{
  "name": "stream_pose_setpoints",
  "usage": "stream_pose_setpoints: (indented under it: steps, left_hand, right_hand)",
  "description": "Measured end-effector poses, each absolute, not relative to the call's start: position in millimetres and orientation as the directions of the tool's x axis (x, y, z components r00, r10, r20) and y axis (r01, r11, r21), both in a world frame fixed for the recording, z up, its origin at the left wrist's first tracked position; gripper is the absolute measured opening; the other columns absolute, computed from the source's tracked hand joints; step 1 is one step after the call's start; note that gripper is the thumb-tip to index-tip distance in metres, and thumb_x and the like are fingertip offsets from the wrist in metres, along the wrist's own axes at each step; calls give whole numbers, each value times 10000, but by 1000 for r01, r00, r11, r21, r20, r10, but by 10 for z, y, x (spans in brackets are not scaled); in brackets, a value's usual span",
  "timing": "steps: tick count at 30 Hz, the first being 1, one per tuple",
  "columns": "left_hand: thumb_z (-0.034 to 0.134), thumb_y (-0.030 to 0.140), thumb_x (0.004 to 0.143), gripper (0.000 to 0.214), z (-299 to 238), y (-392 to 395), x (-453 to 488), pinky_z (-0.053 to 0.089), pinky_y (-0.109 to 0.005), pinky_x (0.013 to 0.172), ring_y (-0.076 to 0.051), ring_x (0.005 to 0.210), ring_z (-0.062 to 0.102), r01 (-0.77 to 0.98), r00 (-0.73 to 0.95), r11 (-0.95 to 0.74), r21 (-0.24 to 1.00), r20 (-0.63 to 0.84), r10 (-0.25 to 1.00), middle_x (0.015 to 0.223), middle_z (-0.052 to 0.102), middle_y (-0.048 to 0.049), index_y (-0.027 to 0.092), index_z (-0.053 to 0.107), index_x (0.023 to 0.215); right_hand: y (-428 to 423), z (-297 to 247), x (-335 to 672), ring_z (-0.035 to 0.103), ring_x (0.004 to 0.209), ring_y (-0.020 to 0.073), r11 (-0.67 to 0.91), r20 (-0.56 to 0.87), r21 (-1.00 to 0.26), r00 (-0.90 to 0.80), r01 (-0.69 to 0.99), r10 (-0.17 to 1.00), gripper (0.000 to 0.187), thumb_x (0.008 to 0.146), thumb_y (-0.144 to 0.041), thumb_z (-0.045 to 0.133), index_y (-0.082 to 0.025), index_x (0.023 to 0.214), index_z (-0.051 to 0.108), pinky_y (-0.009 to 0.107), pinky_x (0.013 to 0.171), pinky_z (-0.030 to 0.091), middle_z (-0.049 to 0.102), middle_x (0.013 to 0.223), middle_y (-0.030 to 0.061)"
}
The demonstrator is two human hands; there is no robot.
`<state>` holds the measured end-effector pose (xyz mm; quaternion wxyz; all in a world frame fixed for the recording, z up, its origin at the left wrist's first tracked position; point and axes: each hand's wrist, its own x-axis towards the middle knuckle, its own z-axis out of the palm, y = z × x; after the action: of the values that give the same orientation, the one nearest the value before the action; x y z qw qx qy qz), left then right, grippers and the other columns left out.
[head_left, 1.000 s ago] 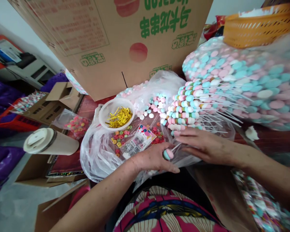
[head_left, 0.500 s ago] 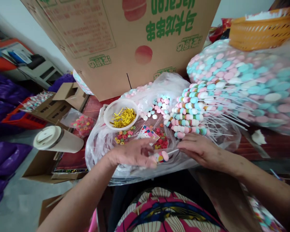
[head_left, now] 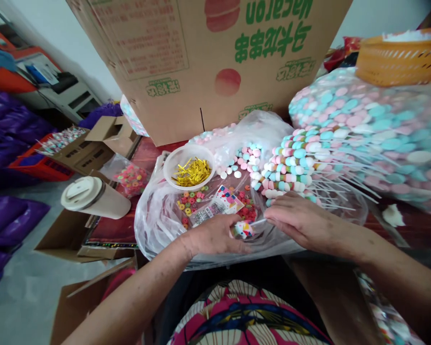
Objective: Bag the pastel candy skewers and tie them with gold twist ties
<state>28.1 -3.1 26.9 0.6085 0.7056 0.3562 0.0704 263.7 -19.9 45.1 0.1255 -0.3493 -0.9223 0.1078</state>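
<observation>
My right hand (head_left: 305,218) pinches the end of a white candy stick (head_left: 259,222), which points left. At the stick's other end, a small printed wrapper (head_left: 244,230) with coloured patches covers the candy. The thumb and fingers of my left hand (head_left: 219,235) are closed round this wrapper; the candy inside is mostly hidden. Just beyond lies a printed wrapper (head_left: 224,201) among red ring candies (head_left: 249,208) and mixed ring candies (head_left: 190,203). Finished-looking skewers (head_left: 290,165) of pink, blue and white candies are piled beyond my right hand.
A white bowl (head_left: 168,178) holds gold twist ties (head_left: 192,172). A large cardboard box (head_left: 201,105) stands behind it. To the right bulges a bag of pastel candies (head_left: 373,115) below an orange basket (head_left: 402,60). A lidded cup (head_left: 107,201) lies tilted at the left.
The pink candy that showed at the wrapper's mouth is now covered by it. My left hand has moved right and closed round the wrapper. The whole view has shifted slightly.
</observation>
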Motion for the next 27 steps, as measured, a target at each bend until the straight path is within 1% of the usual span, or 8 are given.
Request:
stream_pose_setpoints:
  steps: [3,6,9,13,16,21,23,27]
  left_hand:
    - [676,439,729,377,284,-49,257,371,-198,510,-119,572,490,453,737,-63,889,-334,588,657,572,33,149,626,964]
    - [623,415,784,320,252,-113,350,429,-237,640,-170,728,567,439,758,-219,872,-228,611,820,645,-16,161,636,978]
    - [586,351,816,276,185,-180,454,443,-277,754,-202,850,585,406,763,-231,884,-189,618,931,662,-45,153,639,1001]
    - [620,429,790,384,199,-149,358,437,-235,670,-146,738,552,310,781,32,950,-274,561,831,635,-13,149,637,1053]
    - [579,500,809,421,261,-87,226,401,-202,580,-96,633,500,289,750,244,926,-378,544,779,621,-6,150,665,1027]
    - [666,443,734,360,244,-157,287,358,-197,468,-56,470,434,245,680,426,871,-468,565,672,596,1,134,682,917]
    - [638,396,753,275,208,-226,368,337,-195,458,-59,455,421,202,618,366,908,-409,671,597,550,23,132,662,828]
    - [555,295,787,197,132,-338,495,348,-203,526,-79,524,428,197,473,83,977,-168,865,553,505,36,147,563,657]
  right_hand:
    - [-209,514,2626,516,678,182,732,84,-285,-745,619,662,268,910,-182,365,-185,711,544,298,658,364,571,682,40]
    - [-229,517,2514,511,661,169,732,68,-286,-748,619,660,248,895,-163,380,-176,703,536,286,650,354,571,675,38]
    - [-236,451,2408,509,656,166,735,37,-314,-766,601,642,237,883,-154,399,-170,693,540,285,644,342,574,670,37]
    - [-212,430,2479,505,677,165,711,29,-401,-768,578,640,266,912,-184,379,-172,722,563,286,653,334,575,689,34]
    - [-185,503,2576,500,686,159,691,37,-447,-759,569,649,288,937,-223,364,-170,751,577,285,677,335,569,688,28]
    - [-183,636,2533,480,681,162,749,32,-365,-797,553,603,291,922,-203,379,-174,695,558,298,696,322,551,663,20]
    - [-204,650,2468,483,680,164,757,29,-330,-796,564,605,274,910,-193,396,-172,686,553,304,700,327,554,661,22]
    - [-265,535,2322,524,677,182,742,-37,-251,-772,621,634,184,835,-114,444,-153,709,573,316,670,355,600,698,60]
